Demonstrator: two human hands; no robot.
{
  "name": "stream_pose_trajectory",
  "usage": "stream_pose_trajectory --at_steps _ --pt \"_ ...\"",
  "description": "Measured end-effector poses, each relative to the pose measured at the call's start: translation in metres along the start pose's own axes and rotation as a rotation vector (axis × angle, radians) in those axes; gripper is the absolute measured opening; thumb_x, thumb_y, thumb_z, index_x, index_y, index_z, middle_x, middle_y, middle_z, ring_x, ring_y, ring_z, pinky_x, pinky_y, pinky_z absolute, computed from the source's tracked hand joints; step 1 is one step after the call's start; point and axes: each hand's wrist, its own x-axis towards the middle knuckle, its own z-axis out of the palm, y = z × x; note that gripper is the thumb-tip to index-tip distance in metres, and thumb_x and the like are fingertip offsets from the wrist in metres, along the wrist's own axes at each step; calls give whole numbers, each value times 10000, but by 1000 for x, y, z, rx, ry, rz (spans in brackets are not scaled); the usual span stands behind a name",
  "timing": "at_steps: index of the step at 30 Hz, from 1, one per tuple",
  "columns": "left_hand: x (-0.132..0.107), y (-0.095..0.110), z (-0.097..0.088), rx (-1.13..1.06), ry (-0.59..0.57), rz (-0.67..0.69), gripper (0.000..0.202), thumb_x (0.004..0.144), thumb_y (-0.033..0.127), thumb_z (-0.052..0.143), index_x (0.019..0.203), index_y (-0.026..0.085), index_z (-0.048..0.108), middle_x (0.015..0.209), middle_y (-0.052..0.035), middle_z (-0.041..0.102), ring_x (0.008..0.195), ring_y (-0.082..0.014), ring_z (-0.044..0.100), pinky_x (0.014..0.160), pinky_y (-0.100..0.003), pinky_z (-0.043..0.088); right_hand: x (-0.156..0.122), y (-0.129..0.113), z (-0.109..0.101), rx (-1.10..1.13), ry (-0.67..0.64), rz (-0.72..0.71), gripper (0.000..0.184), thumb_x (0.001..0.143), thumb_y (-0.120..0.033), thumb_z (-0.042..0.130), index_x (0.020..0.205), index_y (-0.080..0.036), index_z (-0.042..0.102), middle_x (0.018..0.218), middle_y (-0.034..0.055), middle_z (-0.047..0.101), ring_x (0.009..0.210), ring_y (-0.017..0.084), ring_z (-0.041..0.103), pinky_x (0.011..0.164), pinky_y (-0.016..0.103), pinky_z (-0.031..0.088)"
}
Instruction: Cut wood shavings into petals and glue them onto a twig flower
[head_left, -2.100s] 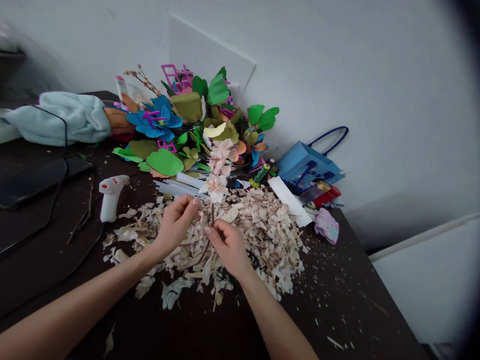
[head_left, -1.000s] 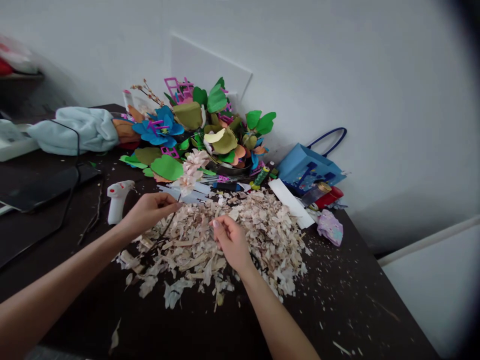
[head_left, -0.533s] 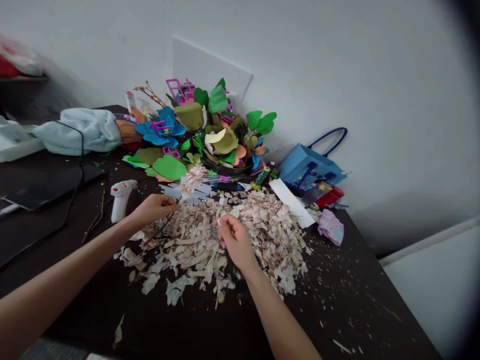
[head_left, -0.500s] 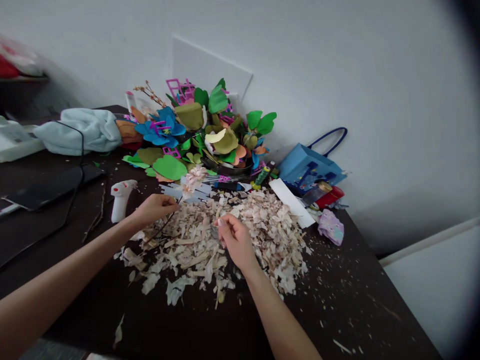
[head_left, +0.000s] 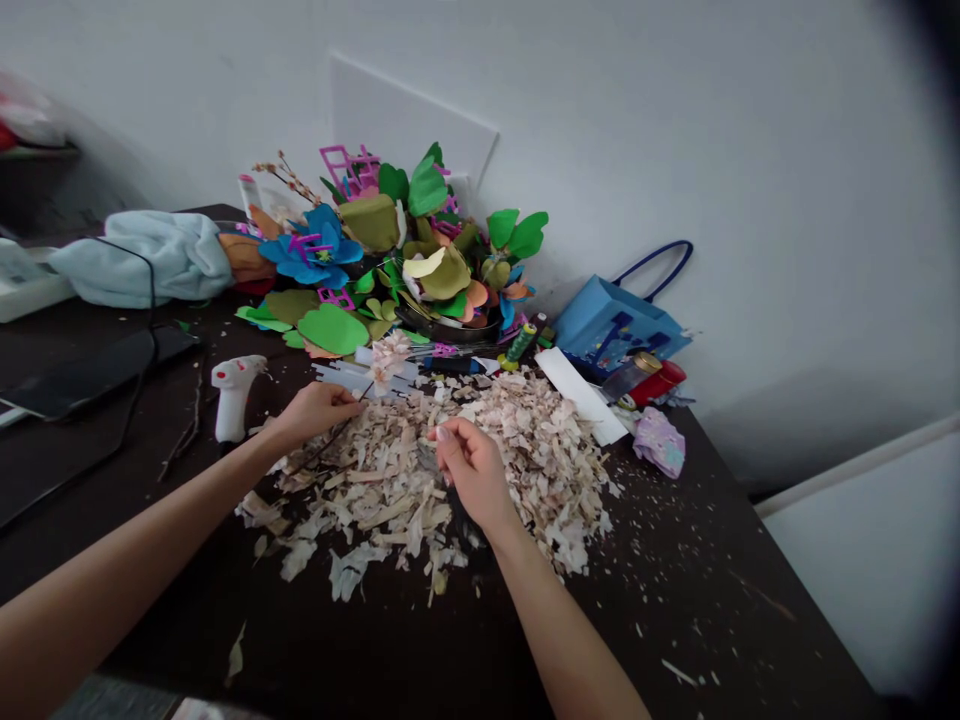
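Observation:
My left hand (head_left: 319, 411) grips a thin dark twig (head_left: 334, 430) just below a cluster of pale pink shaving petals (head_left: 390, 358). The twig slants down across the edge of a heap of pale wood shavings (head_left: 517, 490). My right hand (head_left: 472, 470) hangs over the middle of that heap, its thumb and fingers curled together. Whether those fingers hold a shaving is hidden. Both hands are apart, with the heap between and below them.
Behind the heap rises a mound of colourful foam flowers and leaves (head_left: 375, 250). A white glue gun (head_left: 234, 395) stands left of my left hand. A blue paper bag (head_left: 611, 325) sits at the back right. Loose shavings are scattered across the dark table (head_left: 697, 600).
My left hand has moved left with the twig and flower, which now tilt over from upright. My right hand has stayed over the heap, and the view has shifted slightly.

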Motion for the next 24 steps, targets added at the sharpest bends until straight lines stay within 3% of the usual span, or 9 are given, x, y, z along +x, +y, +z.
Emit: stream_pose_trajectory --at_steps 14,17,20,22,24 --pt "-9 2 -8 89 27 9 384 590 550 676 690 182 719 555 -7 632 544 -174 524 504 -246 349 4 -5 -3 132 13 52 371 901 -560 527 811 -205 591 573 -48 478 439 86 398 445 230 337" --pt "-21 13 -16 92 97 31 385 661 544 648 760 177 707 543 6 580 526 -153 473 495 -248 313 7 1 -4 230 51 73 417 897 -591 505 802 -197 607 565 -47 480 419 83 397 420 232 320" --pt "-42 34 -20 -43 173 154 344 749 518 649 794 178 677 560 21 521 514 -117 413 478 -233 277 11 6 -6 355 67 128 492 888 -638 469 795 -182 629 582 -33 512 410 80 415 409 233 323" --pt "-56 51 -15 -193 87 193 317 810 492 624 808 179 678 586 22 487 505 -97 381 459 -220 259 12 6 -9 415 54 155 512 881 -651 468 798 -177 643 603 -22 539 416 81 437 409 232 340" --pt "-66 66 -3 -392 -111 130 358 846 524 574 829 180 672 513 60 330 422 -81 260 399 -221 175 13 5 -12 432 42 171 510 881 -648 474 809 -175 653 623 -11 563 427 84 460 413 231 361"
